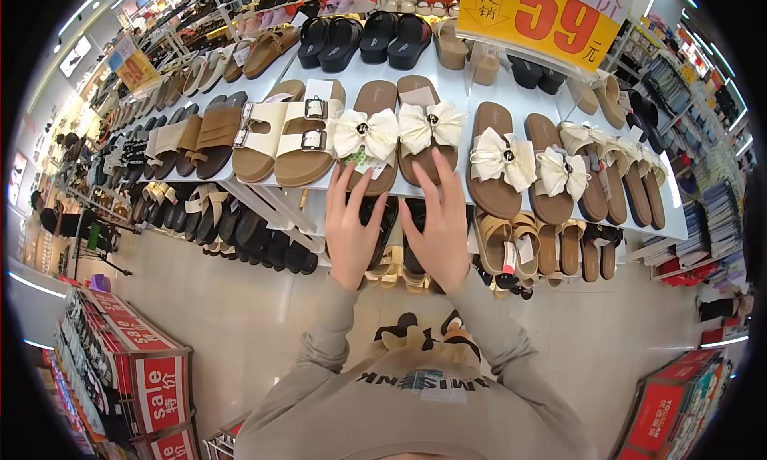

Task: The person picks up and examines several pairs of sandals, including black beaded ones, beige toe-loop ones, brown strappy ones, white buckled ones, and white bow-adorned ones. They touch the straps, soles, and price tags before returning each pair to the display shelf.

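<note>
Both my hands reach to the front edge of a white shelf [471, 85]. My left hand [351, 224], fingers spread, is at the toe of a brown sandal with a cream bow [364, 134]; a small green-and-white tag lies under its fingertips. My right hand [439, 224] has its fingers apart at the toe of the matching sandal [431, 126]. Neither hand is closed round a sandal. To their left stand cream sandals with two buckles [307, 140]; to their right is another bow pair [502, 156].
Black slides [391, 41] stand farther back, under a yellow price sign [547, 17]. More sandals [495, 240] fill a lower shelf below my hands. Red sale bins [160, 388] [659, 412] stand at the lower left and right.
</note>
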`<state>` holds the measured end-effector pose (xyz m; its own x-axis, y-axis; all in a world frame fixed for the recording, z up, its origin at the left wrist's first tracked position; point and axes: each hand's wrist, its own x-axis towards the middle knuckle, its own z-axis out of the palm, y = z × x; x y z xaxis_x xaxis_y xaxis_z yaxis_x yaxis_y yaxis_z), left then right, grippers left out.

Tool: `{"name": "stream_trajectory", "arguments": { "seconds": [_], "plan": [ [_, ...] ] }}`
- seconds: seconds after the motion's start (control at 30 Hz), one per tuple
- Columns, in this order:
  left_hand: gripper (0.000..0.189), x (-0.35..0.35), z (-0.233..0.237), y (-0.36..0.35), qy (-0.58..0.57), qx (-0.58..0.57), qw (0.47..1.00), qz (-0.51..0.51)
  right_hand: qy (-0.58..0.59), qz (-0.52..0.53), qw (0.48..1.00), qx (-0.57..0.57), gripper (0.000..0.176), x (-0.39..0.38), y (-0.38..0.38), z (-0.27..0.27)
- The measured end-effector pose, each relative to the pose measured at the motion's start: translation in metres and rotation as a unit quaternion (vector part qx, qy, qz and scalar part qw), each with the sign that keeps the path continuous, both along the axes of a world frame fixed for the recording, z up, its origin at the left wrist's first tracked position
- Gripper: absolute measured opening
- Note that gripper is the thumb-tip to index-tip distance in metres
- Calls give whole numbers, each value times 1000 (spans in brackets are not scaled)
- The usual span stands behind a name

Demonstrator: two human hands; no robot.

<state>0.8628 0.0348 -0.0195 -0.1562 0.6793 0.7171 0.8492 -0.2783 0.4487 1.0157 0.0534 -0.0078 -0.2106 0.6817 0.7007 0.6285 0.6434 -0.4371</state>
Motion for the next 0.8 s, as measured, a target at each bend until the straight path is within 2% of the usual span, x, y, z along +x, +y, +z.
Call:
{"name": "stream_trajectory", "arguments": {
  "seconds": [0.23,0.47,0.63,0.8],
  "plan": [
    [39,-6,-2,14,36,0,999,-22,-24,-65,997,-22,82,-14,46,7],
    [39,-5,-1,19,55,18,998,-22,36,-10,999,-12,83,-15,54,11],
    [45,-13,6,32,27,23,999,-33,63,-59,996,-12,83,-17,53,9],
    [45,-14,5,30,6,15,999,-51,58,-51,997,-22,86,-18,43,11]
  ]
}}
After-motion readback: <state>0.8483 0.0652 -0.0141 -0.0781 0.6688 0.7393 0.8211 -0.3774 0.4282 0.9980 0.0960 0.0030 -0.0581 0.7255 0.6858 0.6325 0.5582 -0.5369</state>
